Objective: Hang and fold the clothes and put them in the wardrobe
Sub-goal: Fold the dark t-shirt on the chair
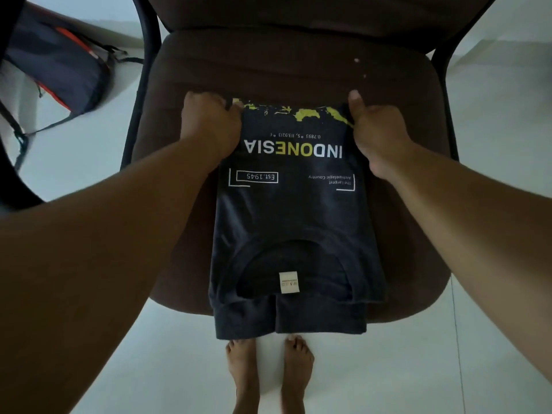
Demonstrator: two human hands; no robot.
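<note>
A: Head view. We see one dark T-shirt [294, 222] lying print-up on the brown chair [397, 94] seat, its collar end hanging over the near edge toward our feet. Our left hand [210, 121] and right hand [375, 130] each grip a far corner of the folded edge, fingers curled round the cloth, thumbs on top.

B: How do we finish this fold well?

A: We judge the step to be the crosswise fold. We should lift both corners together, keep the far edge taut and level, and bring it toward the collar so the sides line up; uneven pull would skew the stack or drag it off the seat.

B: And the count?

A: One shirt, one chair, two hands, two bare feet [268, 372] on the pale floor [493, 339], one dark bag [56, 58] with orange trim on the floor at far left. No wardrobe is in sight.
</note>
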